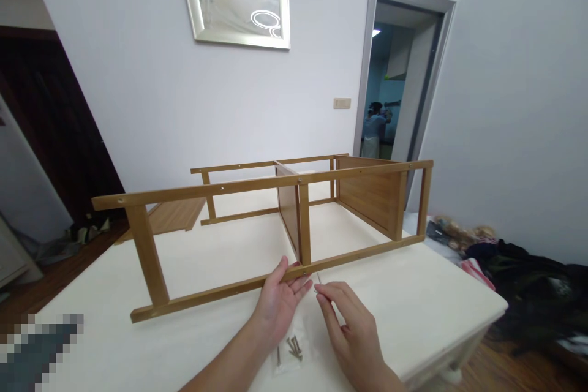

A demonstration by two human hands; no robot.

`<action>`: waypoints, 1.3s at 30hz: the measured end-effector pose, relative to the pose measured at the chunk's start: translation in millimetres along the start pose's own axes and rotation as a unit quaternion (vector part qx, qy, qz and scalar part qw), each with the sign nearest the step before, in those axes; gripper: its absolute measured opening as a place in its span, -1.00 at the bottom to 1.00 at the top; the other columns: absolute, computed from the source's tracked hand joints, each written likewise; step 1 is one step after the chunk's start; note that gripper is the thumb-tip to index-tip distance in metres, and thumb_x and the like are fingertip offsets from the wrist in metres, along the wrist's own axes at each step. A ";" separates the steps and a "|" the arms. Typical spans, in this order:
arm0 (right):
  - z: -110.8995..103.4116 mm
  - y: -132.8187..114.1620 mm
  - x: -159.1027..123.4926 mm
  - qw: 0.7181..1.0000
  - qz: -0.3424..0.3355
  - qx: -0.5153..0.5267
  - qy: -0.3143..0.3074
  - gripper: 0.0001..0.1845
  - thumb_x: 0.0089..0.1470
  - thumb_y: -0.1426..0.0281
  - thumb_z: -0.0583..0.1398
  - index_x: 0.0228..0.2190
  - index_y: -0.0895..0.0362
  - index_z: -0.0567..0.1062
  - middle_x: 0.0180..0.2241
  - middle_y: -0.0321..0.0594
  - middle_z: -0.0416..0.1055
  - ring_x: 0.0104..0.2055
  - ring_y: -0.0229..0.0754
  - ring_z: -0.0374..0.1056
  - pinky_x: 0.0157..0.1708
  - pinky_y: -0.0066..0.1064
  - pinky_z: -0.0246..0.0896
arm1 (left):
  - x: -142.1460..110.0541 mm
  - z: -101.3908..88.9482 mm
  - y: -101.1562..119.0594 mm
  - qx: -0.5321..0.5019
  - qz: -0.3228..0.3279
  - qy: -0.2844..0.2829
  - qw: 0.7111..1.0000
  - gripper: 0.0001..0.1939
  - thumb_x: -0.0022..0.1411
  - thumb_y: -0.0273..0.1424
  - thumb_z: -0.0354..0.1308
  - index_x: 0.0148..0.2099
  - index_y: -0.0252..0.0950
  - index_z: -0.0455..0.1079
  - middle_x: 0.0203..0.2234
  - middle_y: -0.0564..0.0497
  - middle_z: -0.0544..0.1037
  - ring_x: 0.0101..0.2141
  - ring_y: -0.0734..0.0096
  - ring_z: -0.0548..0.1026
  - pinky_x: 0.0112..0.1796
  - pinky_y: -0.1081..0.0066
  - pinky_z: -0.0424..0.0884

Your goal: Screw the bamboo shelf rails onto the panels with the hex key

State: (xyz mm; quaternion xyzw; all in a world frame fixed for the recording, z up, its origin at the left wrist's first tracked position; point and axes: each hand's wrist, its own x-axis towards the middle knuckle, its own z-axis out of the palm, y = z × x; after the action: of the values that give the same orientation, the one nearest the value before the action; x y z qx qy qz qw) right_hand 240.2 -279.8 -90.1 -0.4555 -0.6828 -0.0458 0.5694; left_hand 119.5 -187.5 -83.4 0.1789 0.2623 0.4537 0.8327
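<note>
A brown wooden shelf frame (206, 291) lies on its side on a white table (215, 349), with a middle panel (288, 202) and an end panel (367, 196) fitted between its rails. My left hand (278, 306) is palm up at the near lower rail, by the middle crosspiece, its thumb raised and its fingers stretched out. Just right of it, my right hand (351, 324) pinches a thin, bent metal hex key (319, 279) close to the screw (304, 272) in that rail. Below my hands lies a clear plastic bag (289, 364) with several screws (294, 348).
A loose slatted wooden panel (177, 214) lies at the table's left. Clothes and dark bags (528, 288) are heaped beyond the right edge. A person (374, 128) stands past the doorway. A framed picture (239, 0) hangs on the wall.
</note>
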 end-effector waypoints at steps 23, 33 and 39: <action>4.8 6.7 -4.1 0.999 -0.009 -0.012 -0.033 -0.71 0.20 0.59 0.07 -0.12 0.06 0.43 -0.30 -0.18 0.47 -0.23 -0.18 0.42 -0.24 -0.33 0.44 | 0.7 -1.2 -2.9 0.021 0.008 -0.011 1.000 -0.78 0.22 -0.29 0.21 -0.27 -0.39 0.44 -0.32 -0.19 0.63 -0.27 0.20 0.59 -0.14 0.27 0.46; 5.1 6.1 -4.1 0.995 -0.061 -0.073 -0.029 -0.60 0.17 0.66 0.04 -0.04 0.09 0.43 -0.26 -0.10 0.41 -0.22 -0.16 0.39 -0.27 -0.33 0.46 | 1.4 -3.7 -3.6 0.034 0.001 -0.019 0.999 -0.75 0.23 -0.26 0.19 -0.26 -0.39 0.45 -0.34 -0.21 0.63 -0.26 0.19 0.59 -0.15 0.26 0.47; 5.2 2.5 -1.0 0.998 -0.043 -0.042 -0.027 -0.61 0.17 0.64 0.06 -0.04 0.08 0.44 -0.27 -0.10 0.40 -0.23 -0.16 0.39 -0.26 -0.32 0.45 | 1.9 -2.7 -2.8 0.034 -0.002 -0.021 0.999 -0.76 0.23 -0.27 0.19 -0.26 -0.39 0.45 -0.35 -0.20 0.63 -0.27 0.20 0.59 -0.18 0.28 0.48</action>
State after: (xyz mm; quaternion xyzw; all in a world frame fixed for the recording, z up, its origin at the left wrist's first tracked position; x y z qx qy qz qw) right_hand 238.0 -276.0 -93.8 -0.4502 -0.7145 -0.0865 0.5285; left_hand 120.6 -187.2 -87.7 0.2165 0.2603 0.4390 0.8323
